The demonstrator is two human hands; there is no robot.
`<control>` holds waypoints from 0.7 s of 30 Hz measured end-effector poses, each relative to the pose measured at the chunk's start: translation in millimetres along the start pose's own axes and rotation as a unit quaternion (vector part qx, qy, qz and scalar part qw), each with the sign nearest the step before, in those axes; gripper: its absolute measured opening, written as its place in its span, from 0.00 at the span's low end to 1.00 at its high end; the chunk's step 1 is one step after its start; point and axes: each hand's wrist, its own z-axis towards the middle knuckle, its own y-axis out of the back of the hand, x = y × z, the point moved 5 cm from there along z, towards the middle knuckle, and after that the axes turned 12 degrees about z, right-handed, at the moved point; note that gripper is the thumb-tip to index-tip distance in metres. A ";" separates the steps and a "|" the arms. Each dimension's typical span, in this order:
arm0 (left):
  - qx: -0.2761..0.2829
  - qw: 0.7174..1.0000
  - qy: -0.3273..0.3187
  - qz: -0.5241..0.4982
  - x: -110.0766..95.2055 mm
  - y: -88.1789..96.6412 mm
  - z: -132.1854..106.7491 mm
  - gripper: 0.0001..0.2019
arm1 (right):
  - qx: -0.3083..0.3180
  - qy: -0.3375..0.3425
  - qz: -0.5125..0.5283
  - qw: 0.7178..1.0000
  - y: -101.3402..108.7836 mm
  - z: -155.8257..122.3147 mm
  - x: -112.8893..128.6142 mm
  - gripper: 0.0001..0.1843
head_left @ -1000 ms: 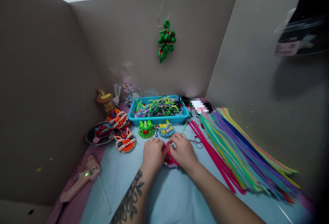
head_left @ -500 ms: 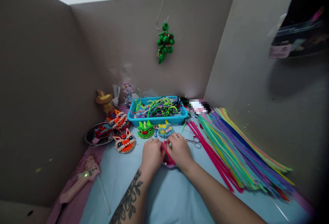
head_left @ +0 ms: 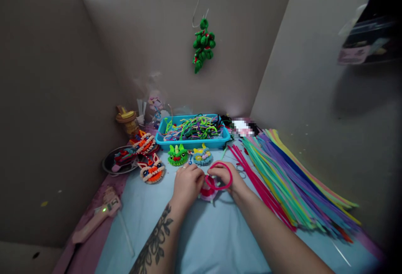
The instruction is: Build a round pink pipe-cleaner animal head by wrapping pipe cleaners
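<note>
Bent into a loop, a hot-pink pipe cleaner [head_left: 231, 177] curves over my right hand [head_left: 236, 182], whose fingers are closed on it. My left hand [head_left: 187, 183] is closed at the edge of a small pink-and-white pipe-cleaner piece [head_left: 207, 194], which hangs between the two hands just above the cloth. Its upper part is hidden by my fingers. Just beyond my hands sit a green pipe-cleaner animal face [head_left: 178, 156] and a blue-and-yellow one [head_left: 202, 156]. Scissors [head_left: 241, 171] lie partly hidden behind my right hand.
A blue tray [head_left: 193, 144] of tangled pipe-cleaner scraps stands at the back. Long coloured pipe cleaners [head_left: 292, 186] spread along the right. To the left are orange-and-cream faces [head_left: 152, 172], a metal dish [head_left: 108, 166] and a pink glue gun [head_left: 97, 221]. A green ornament [head_left: 203, 45] hangs behind.
The pink pipe cleaner, earlier mostly between my hands, now shows as a wide loop over my right hand. My right hand has shifted slightly right, uncovering more of the pink-and-white piece. The view has tilted slightly down.
</note>
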 end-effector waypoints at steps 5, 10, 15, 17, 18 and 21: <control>0.006 1.000 -0.007 0.001 -0.7 -2.3 0.4 0.06 | 0.014 -0.106 0.117 0.987 -3.8 0.2 -14.7 0.07; 0.027 0.999 -0.024 -0.003 -1.8 -5.6 1.2 0.05 | 0.038 -0.113 0.148 0.982 -8.7 -0.2 -17.6 0.09; 0.022 0.999 0.000 0.032 1.3 -4.0 0.6 0.07 | 0.077 0.021 -0.025 0.996 -12.8 -1.5 -1.3 0.09; 0.020 0.999 0.003 0.050 1.2 -3.3 -0.1 0.07 | 0.082 0.094 -0.124 0.984 -15.1 -2.7 5.4 0.08; 0.018 0.998 0.003 0.056 1.0 -3.1 -0.4 0.07 | 0.071 0.121 -0.168 0.976 -15.2 -3.1 7.3 0.07; 0.010 0.998 0.006 0.066 0.6 -3.0 -1.2 0.09 | 0.026 0.163 -0.256 0.953 -12.9 -3.5 8.1 0.07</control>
